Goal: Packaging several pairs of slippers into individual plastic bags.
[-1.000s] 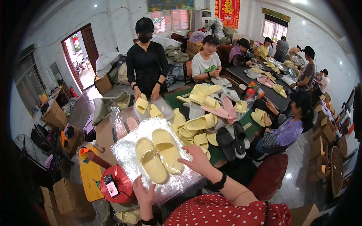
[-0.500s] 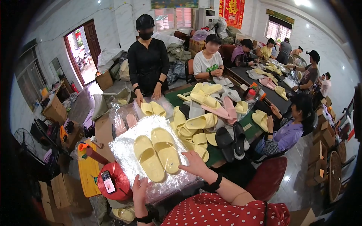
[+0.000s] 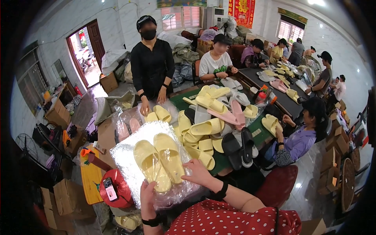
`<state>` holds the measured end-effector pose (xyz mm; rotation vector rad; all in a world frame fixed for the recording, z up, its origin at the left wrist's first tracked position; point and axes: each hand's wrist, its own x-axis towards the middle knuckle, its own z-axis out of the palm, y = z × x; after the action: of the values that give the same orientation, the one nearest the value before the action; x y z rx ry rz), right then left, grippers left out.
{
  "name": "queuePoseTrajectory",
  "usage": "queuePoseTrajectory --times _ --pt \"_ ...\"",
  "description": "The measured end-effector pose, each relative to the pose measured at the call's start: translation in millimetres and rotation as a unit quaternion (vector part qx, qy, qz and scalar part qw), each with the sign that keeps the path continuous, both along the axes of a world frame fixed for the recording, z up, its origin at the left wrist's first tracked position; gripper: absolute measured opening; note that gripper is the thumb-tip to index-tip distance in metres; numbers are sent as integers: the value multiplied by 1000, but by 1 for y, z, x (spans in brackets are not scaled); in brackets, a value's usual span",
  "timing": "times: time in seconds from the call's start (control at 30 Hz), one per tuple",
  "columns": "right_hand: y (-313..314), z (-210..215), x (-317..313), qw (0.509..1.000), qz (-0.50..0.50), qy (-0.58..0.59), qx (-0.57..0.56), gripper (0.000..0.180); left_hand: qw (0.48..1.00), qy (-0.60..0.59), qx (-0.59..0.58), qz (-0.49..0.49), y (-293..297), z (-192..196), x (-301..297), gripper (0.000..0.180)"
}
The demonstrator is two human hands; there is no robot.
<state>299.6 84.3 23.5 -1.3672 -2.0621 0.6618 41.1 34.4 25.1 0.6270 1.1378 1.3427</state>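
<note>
A pair of pale yellow slippers (image 3: 170, 161) lies side by side on a stack of shiny clear plastic bags (image 3: 127, 150), toes away from me, with glossy film over the heels. By the left slipper's heel, my left hand (image 3: 148, 197) has its fingers closed on the edge of the clear plastic. My right hand (image 3: 199, 172) rests at the right slipper's heel side, thumb and forefinger apart, the fingertips touching the plastic.
A heap of yellow, grey, pink and black slippers (image 3: 207, 127) covers the table to the right. A red twine roll (image 3: 121, 199) bearing a phone (image 3: 110, 189) stands at left. Across the table, a person in black (image 3: 152, 66) handles yellow slippers; a person in purple (image 3: 299, 137) sits at right.
My left hand has moved up to the left slipper's heel and closed on the plastic. The slippers and the plastic have shifted slightly left. My right hand has moved slightly left.
</note>
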Motion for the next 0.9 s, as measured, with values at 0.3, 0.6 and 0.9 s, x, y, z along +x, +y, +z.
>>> queuePoseTrajectory --times 0.3,0.6,0.9 --pt "5 27 14 957 -53 264 -112 84 979 -203 6 -2 -14 48 14 59" --pt "-2 22 -26 956 -6 280 -88 43 979 -179 59 -72 -35 39 41 68" --pt "-15 40 -76 858 248 281 -352 63 977 -99 91 167 -94 30 3 53"
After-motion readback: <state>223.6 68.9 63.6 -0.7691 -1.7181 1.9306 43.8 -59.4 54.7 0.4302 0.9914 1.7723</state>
